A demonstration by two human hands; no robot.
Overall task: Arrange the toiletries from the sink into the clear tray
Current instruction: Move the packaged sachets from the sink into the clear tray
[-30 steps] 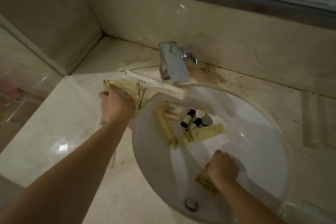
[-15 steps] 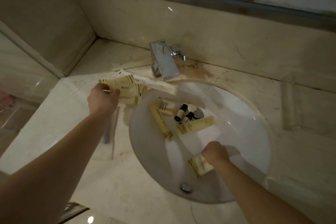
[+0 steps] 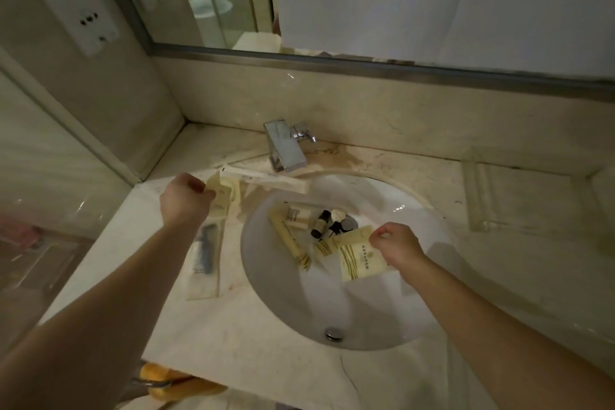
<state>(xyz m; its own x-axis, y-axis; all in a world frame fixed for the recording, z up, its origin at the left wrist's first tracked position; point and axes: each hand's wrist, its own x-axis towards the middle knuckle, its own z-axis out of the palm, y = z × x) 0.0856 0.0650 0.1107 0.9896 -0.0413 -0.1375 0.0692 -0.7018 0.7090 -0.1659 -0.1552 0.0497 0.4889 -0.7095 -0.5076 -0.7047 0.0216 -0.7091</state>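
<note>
My right hand point(image 3: 396, 243) pinches a cream sachet with green stripes point(image 3: 357, 260) by its top corner and holds it over the white sink point(image 3: 416, 309). In the basin lie a long cream tube point(image 3: 289, 240), a small labelled bottle point(image 3: 296, 215), two dark little bottles point(image 3: 321, 225) and another cream sachet point(image 3: 327, 245). My left hand point(image 3: 184, 201) grips a cream packet point(image 3: 221, 196) on the counter left of the basin. The clear tray point(image 3: 476, 196) sits on the counter at the far right, away from both hands.
A long white box point(image 3: 266, 180) lies across the sink's back-left rim, below the chrome faucet point(image 3: 286, 150). A wrapped dark comb point(image 3: 206, 253) lies on the counter under my left forearm. The overflow point(image 3: 334, 333) is at the near side. A mirror hangs above.
My right hand has lifted the striped sachet from the near part of the basin up toward its middle. My left hand stays at the packets on the left counter.
</note>
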